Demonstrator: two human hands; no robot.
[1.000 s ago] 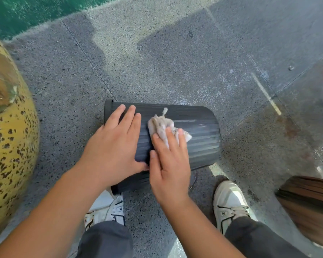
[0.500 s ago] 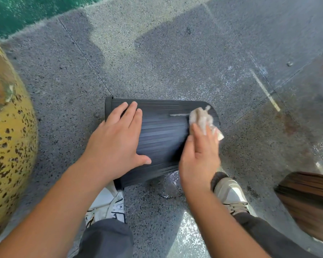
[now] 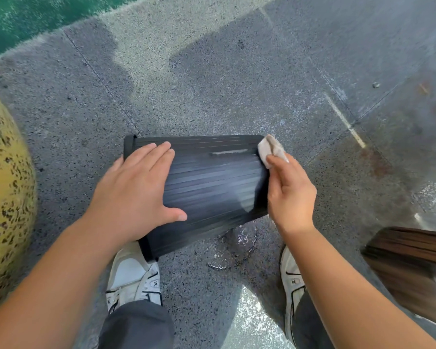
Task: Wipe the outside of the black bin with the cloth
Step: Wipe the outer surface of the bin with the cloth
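A black ribbed bin (image 3: 212, 187) lies on its side on the speckled grey floor, its rim end to the left. My left hand (image 3: 136, 192) rests flat on the bin's left half, fingers spread. My right hand (image 3: 290, 195) is at the bin's right end, the bottom end, and pinches a small crumpled whitish cloth (image 3: 271, 149) against the top right corner. A pale streak runs along the upper ribs just left of the cloth.
A large yellow speckled rounded object (image 3: 5, 197) stands close on the left. A brown wooden thing (image 3: 410, 263) sits at the lower right. My two white shoes (image 3: 134, 275) are just below the bin. A green strip runs along the top left.
My right hand has swept the cloth from the middle of the bin rightward to its right end. The left hand has stayed on the bin's left half.
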